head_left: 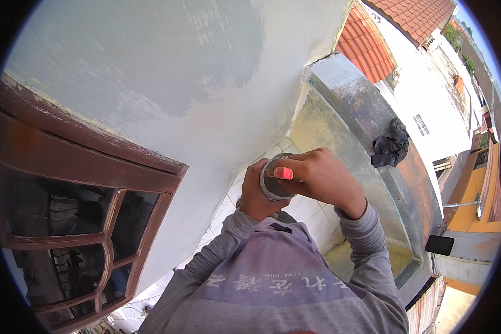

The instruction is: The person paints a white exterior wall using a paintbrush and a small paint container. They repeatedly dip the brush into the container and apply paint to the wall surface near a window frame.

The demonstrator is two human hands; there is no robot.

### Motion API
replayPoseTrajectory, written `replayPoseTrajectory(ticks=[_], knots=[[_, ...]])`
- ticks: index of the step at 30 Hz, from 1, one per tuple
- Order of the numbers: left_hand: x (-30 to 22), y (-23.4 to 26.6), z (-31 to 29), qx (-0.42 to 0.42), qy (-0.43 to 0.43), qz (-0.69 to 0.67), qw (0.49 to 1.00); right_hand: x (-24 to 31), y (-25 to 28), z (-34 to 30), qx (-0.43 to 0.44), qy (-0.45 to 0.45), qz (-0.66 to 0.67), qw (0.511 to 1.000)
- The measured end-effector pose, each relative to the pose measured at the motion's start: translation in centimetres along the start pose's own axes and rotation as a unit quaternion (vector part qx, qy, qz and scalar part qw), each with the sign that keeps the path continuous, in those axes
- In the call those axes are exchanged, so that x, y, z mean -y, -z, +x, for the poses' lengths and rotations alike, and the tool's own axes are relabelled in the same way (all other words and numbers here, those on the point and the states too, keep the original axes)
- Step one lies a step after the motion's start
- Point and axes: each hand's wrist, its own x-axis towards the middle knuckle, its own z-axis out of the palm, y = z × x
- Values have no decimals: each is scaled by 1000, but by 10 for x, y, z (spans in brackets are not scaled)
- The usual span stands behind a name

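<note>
My left hand (254,192) is wrapped round the side of a small round can (271,189) at chest height, its rim smeared with grey. A paintbrush with a red handle end (284,173) is gripped in my right hand (329,177), over the can's mouth. The brush's lower part is hidden, so I cannot tell how deep it sits. Ahead and to the left rises a pale wall (217,125) with a patch of darker grey paint (206,50), ragged brush strokes along its edge.
A brown-framed window (89,150) is at the left. To the right runs a low parapet (367,106) with a crumpled black cloth (391,146) on its top. White floor tiles (225,214) lie below my hands. Tiled roofs (364,44) and neighbouring houses stand beyond the parapet.
</note>
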Motion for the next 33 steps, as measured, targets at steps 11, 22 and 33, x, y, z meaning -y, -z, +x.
replayPoseTrajectory(ticks=[11, 22, 33], knots=[[0, 4, 0, -35, 36, 1, 999, -14, 6, 5, -53, 10, 96, 994], [2, 13, 14, -62, 78, -14, 995, -21, -8, 11, -207, -73, 262, 940], [33, 27, 9, -69, 73, -13, 995, 2, -46, 29, -124, -79, 238, 960]])
